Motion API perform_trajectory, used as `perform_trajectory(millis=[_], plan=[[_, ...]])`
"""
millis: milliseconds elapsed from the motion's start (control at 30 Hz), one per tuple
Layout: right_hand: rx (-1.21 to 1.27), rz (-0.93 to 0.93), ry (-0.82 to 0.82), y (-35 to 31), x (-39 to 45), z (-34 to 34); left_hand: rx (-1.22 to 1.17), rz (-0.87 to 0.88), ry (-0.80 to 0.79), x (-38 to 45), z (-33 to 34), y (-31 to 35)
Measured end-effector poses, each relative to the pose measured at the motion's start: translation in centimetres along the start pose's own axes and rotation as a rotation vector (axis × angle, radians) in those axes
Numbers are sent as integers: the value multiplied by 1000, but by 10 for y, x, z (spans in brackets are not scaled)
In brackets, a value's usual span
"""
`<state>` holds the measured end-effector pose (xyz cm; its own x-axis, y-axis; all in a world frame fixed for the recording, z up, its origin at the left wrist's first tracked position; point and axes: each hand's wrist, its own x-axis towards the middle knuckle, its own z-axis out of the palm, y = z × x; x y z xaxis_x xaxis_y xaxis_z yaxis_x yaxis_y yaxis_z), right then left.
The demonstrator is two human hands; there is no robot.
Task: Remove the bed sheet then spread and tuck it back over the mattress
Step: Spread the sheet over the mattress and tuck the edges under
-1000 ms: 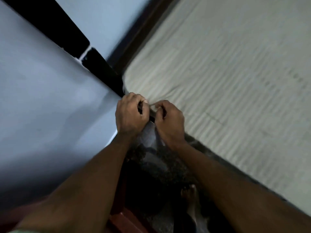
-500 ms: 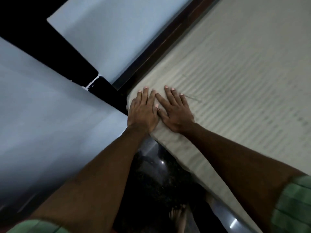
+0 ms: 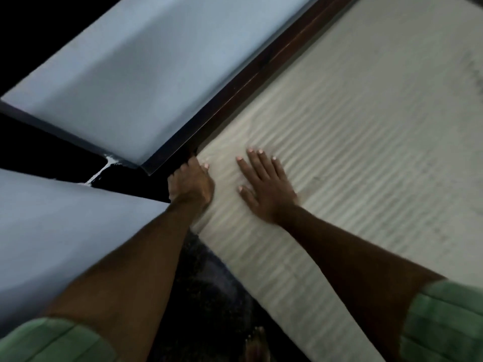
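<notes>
Cream ribbed bed sheet [image 3: 352, 158], smooth over mattress corner; right hand [image 3: 264, 189] flat, fingers spread; left hand [image 3: 190, 184] curled round corner edge.

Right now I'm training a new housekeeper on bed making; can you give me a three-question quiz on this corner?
1. True or false: the right hand lies flat on the bed sheet.
2. The left hand is at: A) the mattress corner B) the middle of the bed.
3. What colour are the sleeves?
Key: 1 true; 2 A; 3 green.
</notes>
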<state>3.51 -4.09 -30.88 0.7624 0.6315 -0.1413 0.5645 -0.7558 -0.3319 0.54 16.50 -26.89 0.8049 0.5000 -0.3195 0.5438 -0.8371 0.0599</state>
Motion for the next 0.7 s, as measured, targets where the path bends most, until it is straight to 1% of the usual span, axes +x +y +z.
perform_trajectory(millis=[33,67,100,133,167,200,233,300,400,500,567,600,633,700], plan=[[-13,-31,-9,6,0,1,-12,68,73,-1,2,6],[-33,-64,-11,13,5,1,-49,202,155,-3,3,13],[-61,-97,-9,20,13,0,-99,376,189,-6,5,23],[-86,-134,6,27,19,-2,-139,556,162,-9,6,36],[-101,-166,21,32,24,-4,-155,709,94,-10,11,49],[-119,-191,32,37,28,-6,-144,797,34,-10,15,63],[-143,-213,41,42,31,-7,-131,829,7,-6,20,76],[-200,-259,57,50,37,-11,-107,785,5,11,22,94],[-246,-335,35,73,52,-21,-73,715,64,52,22,105],[-285,-428,-22,112,77,-34,-35,732,139,83,20,114],[-275,-508,-50,132,92,-40,-6,701,193,85,23,124],[-236,-496,-27,139,98,-41,-3,675,208,86,24,131],[-185,-431,29,143,102,-43,-12,661,214,87,25,140],[-126,-234,155,146,109,-45,-39,709,198,97,22,157]])
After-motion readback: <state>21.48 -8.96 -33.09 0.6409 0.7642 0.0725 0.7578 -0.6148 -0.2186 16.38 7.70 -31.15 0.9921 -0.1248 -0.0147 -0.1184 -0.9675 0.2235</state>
